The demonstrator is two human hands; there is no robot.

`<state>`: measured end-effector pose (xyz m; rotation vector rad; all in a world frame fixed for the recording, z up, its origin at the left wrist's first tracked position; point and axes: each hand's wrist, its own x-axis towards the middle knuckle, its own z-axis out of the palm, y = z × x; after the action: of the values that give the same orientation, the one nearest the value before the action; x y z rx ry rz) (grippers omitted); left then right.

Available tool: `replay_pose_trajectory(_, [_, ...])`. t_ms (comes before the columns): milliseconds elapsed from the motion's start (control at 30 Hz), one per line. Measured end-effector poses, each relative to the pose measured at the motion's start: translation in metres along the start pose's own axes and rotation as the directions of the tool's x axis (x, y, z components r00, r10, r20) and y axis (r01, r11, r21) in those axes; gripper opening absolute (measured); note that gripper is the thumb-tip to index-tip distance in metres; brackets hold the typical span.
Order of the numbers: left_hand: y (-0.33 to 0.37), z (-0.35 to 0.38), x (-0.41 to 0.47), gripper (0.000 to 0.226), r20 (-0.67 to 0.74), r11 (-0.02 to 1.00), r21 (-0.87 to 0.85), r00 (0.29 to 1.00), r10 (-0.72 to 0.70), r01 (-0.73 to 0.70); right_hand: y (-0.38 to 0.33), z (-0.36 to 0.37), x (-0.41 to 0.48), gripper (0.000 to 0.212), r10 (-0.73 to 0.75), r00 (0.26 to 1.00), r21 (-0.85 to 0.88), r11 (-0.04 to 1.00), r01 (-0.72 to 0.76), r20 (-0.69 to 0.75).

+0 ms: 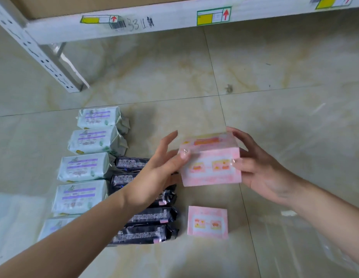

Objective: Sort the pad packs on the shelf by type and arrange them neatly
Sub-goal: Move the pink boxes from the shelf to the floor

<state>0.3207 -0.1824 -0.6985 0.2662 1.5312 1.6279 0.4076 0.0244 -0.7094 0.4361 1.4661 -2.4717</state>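
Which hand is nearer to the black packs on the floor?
Left. The left hand is directly over the black packs, touching the left edge of the pink box; the right hand grips its right edge, farther from them.

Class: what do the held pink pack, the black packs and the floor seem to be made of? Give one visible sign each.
Pink pack: probably thin card or stiff wrap, matt; sharp box edges.
Black packs: glossy plastic film; crinkled, shiny ends.
Floor: polished tile, likely ceramic; grout lines and reflections.
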Motion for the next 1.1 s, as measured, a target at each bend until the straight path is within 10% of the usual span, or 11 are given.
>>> replay_pose_trajectory(133, [0.003,-0.004,0.002,0.091,0.108,0.999,0.015,0.993,0.037,-0.038,0.003,-0.004,-0.001,0.095,-0.032,0.981,-0.01,0.999,0.035,0.189])
replay_pose_trajectory(433, [0.002,0.0,0.007,0.065,0.097,0.99,0.111,0.992,0.076,-0.087,0.0,-0.008,0.002,0.086,0.057,0.993,-0.056,0.997,-0.052,0.105])
replay_pose_trajectory(567, [0.0,-0.003,0.016,0.066,0.149,0.978,0.191,0.983,-0.108,0.078,-0.008,-0.009,0.006,0.068,-0.026,0.993,-0.319,0.948,-0.011,-0.112])
replay_pose_trajectory(767, [-0.001,0.01,0.031,0.081,0.177,0.923,0.384,0.984,-0.037,-0.034,-0.029,0.016,0.014,0.072,-0.087,0.996,-0.669,0.739,0.075,0.015])
replay_pose_trajectory(1000, [-0.022,0.003,0.029,0.071,0.053,0.995,-0.091,0.998,-0.033,0.038,0.011,-0.001,0.006,0.082,0.087,0.996,-0.288,0.954,-0.088,-0.015])
replay_pose_trajectory(1100, [-0.035,0.0,0.029,0.079,0.03,0.997,0.018,0.997,-0.074,0.073,0.027,-0.008,0.004,0.086,0.137,0.99,-0.038,0.99,-0.138,-0.029])
